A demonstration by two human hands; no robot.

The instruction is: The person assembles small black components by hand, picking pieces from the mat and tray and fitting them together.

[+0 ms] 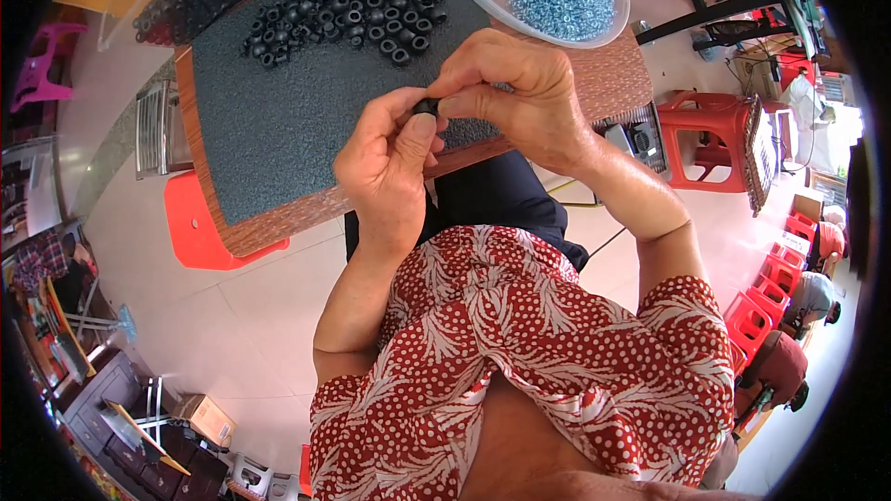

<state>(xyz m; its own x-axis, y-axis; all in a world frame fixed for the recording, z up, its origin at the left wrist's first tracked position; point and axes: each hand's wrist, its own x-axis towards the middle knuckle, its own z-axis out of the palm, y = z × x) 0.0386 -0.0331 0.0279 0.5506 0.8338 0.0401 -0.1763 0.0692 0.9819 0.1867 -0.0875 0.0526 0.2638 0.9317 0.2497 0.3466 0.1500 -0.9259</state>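
Above the near edge of a dark grey mat [251, 130], my two hands meet. My left hand [385, 153] pinches a small round black part [426, 107] between thumb and fingers. Close against it, the fingertips of my right hand [520, 97] are pinched together; whatever they hold is too small or hidden to make out. Beyond my hands lies a loose pile of black round parts [353, 14], hollow in the middle, like short thick rings. To the right of the pile, a round clear tub [617, 23] holds many tiny see-through blue pieces.
A clear container [116, 19] with more black parts stands at the far left of the wooden table [608, 83]. A red stool [200, 223] is under the left side, and another red stool [691, 144] stands to the right. Other people sit farther right.
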